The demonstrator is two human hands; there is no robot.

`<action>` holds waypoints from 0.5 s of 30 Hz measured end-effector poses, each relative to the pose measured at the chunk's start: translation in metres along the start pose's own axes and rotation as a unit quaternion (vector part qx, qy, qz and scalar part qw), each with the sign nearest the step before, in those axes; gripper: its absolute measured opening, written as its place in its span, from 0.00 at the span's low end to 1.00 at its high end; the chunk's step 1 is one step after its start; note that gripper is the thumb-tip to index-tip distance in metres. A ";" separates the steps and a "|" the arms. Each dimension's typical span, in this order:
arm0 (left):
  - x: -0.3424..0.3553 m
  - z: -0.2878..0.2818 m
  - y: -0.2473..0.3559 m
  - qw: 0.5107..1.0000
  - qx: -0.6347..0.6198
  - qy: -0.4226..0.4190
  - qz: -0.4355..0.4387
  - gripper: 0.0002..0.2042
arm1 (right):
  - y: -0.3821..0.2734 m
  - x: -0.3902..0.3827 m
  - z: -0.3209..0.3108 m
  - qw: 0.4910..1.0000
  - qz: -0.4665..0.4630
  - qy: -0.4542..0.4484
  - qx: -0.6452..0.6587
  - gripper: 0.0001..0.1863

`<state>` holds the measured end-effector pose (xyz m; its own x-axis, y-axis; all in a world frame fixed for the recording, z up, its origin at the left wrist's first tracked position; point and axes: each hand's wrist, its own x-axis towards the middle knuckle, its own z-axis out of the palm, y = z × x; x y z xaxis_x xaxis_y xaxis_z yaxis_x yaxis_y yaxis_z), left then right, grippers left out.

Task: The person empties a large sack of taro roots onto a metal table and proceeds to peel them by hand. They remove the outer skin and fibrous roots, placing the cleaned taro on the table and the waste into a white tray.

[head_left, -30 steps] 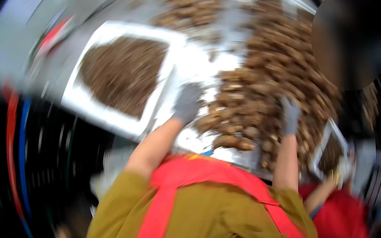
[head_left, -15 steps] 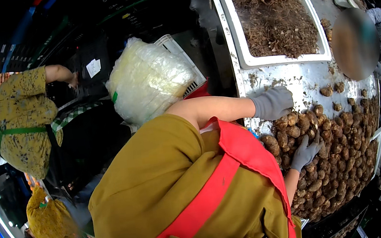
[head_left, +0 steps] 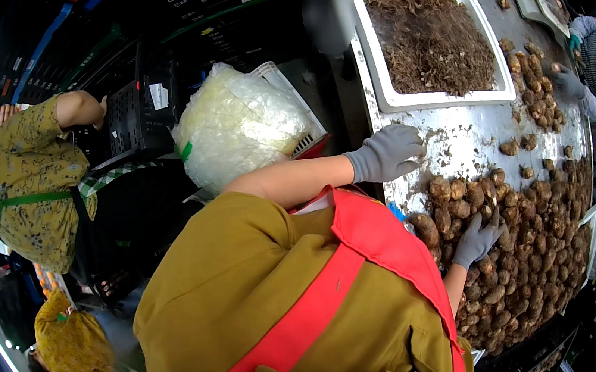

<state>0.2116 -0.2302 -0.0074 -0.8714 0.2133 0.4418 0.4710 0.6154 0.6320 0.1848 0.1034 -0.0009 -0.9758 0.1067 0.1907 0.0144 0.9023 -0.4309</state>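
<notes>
My left hand (head_left: 388,153), in a grey glove, hovers over the near edge of the metal table (head_left: 450,137). Its fingers are spread, with nothing visible between them. Below it in the picture, my right hand (head_left: 477,240), gloved the same way, rests on a broad heap of brown, rough-skinned taro roots (head_left: 526,261). The fingers of that hand lie apart on the roots, and I see none gripped. A few loose taro roots (head_left: 509,148) lie on the bare metal beyond the heap.
A white foam tray (head_left: 445,100) of brown fibrous scraps stands on the table. A smaller taro pile (head_left: 538,90) lies near a co-worker's arm (head_left: 587,35). Behind my left arm sits a bulging clear plastic bag (head_left: 241,122). Another person handles a black crate (head_left: 131,121).
My left hand has drawn back from the heap toward the table edge, and its fingers have spread. My right hand has barely moved. The co-worker across has shifted back, revealing the smaller pile.
</notes>
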 end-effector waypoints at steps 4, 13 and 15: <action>-0.012 0.007 -0.006 0.996 0.073 0.007 0.056 0.17 | 0.013 0.002 0.005 1.000 -0.009 0.012 -0.011 0.27; -0.011 0.009 -0.010 0.999 0.040 -0.023 0.018 0.20 | 0.018 0.005 0.008 0.999 -0.021 0.024 -0.028 0.27; -0.011 0.008 -0.010 0.999 0.039 -0.033 0.015 0.21 | 0.012 0.005 0.006 0.999 -0.023 0.018 -0.018 0.27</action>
<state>0.2150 -0.2332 -0.0235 -0.8656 0.2794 0.4155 0.4866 0.6651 0.5665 0.1790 0.1123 -0.0110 -0.9671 0.0793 0.2417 -0.0217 0.9209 -0.3892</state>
